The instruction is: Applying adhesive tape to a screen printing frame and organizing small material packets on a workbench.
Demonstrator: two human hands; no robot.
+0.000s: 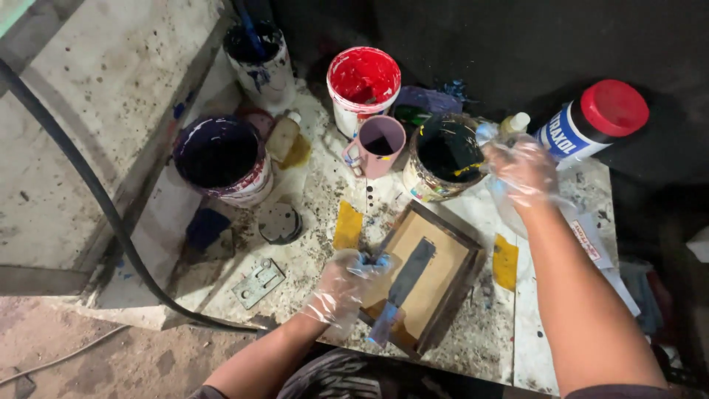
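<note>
One head cam only, worn by the person, looking steeply down and fwd over a paint-spattered table (310, 185). Close range; both forearms enter from bottom edge. No 2nd view to overlap.

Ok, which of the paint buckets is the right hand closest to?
The dark-paint bucket with the splattered multicolour outside, just left of the right hand. The red-lined bucket and the two blue ones sit further off to the left.

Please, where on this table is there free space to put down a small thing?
Bare patches: between the metal hinge plate and the left hand, and at the near right corner, beyond the wooden frame. The back is crowded with paint buckets and a pink mug, by the right hand.
</note>
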